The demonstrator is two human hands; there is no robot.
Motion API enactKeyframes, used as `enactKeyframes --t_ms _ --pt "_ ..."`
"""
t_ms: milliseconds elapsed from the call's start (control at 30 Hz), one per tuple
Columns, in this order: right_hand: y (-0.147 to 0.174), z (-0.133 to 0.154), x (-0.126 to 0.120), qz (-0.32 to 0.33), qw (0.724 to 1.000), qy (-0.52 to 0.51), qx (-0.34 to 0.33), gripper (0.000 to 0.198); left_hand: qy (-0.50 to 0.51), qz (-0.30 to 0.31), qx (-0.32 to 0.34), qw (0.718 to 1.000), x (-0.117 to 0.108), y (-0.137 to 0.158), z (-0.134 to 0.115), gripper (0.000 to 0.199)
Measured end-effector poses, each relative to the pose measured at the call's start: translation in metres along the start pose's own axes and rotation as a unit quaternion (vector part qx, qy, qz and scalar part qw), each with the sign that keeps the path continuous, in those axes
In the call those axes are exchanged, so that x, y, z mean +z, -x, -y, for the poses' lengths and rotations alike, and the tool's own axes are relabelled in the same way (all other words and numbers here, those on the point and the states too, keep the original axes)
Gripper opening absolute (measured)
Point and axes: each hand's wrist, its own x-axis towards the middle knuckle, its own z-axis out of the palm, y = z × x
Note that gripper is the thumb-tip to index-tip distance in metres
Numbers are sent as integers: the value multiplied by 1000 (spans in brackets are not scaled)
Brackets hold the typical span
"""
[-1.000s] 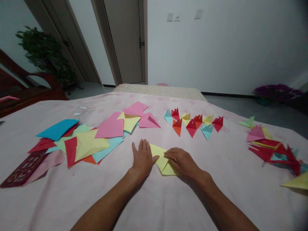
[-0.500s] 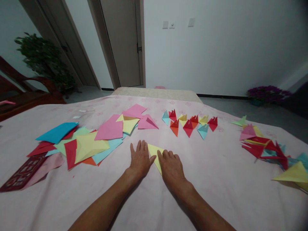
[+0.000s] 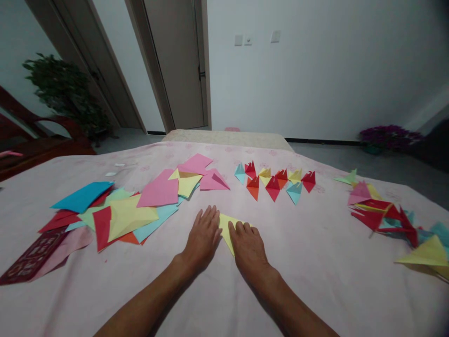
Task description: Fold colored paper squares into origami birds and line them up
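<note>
A folded sheet of yellow paper (image 3: 227,230) lies on the pink cloth in front of me, its middle and lower right side covered by my right hand. My left hand (image 3: 204,231) is flat with the fingers stretched out, at the paper's left edge. Bent fingers of my right hand (image 3: 248,243) press down on the paper and hold it against the table; their tips are partly hidden. Beyond my right hand stand several small folded paper cranes (image 3: 272,186) in red, yellow, orange and light blue.
A spread of coloured paper sheets (image 3: 131,215) lies to the left, with pink sheets (image 3: 159,189) behind. On the right is a heap of folded paper pieces (image 3: 382,215). A dark red patterned strip (image 3: 33,252) lies at the far left of the tablecloth (image 3: 196,304).
My left hand has shifted slightly; its thumb has come off the paper and now lies along the hand. My right hand stays on the paper. The view has tilted a little.
</note>
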Motion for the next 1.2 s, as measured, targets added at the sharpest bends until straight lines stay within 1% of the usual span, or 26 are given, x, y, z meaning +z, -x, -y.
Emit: enactKeyframes --t_ms 67,100,167,233,333,467,667,733,767,833,933,967,1067,1200 --pt "-1 0 1 -3 1000 -1 2 46 22 22 73 997 -1 -3 -5 51" --pt "-1 0 1 -2 1000 -2 4 44 28 39 94 994 -1 -5 -6 52" --pt "-1 0 0 1 1000 -5 7 42 29 70 113 991 1 -9 -6 54" --pt "-1 0 0 4 1000 -7 4 42 20 89 116 989 4 -11 -1 58" --pt "-1 -1 -2 8 1000 -4 -2 45 -5 103 107 989 6 -12 9 63" --pt "0 -5 -3 8 1000 -5 -13 46 -34 106 62 992 3 -13 19 62" --pt "6 -14 0 -3 999 -22 -26 44 -58 106 -3 993 9 -24 18 61" --pt "11 -18 2 -9 999 -36 -31 44 -66 96 -12 993 12 -27 16 60" --pt "13 -19 3 -13 998 -45 -32 43 -66 90 -6 994 13 -28 14 59" --pt "17 -20 5 -20 997 -62 -33 42 -53 88 34 994 15 -28 8 54" --pt "20 -22 5 -25 996 -83 -31 41 -18 106 98 989 14 -23 -4 53" --pt "20 -24 4 -28 995 -92 -31 40 -10 108 105 989 14 -22 -8 54" --pt "22 -31 1 -39 988 -141 -42 35 -4 105 96 990 14 -18 -18 63" --pt "22 -50 0 -57 967 -244 -49 29 -11 122 98 988 14 -16 -25 74"
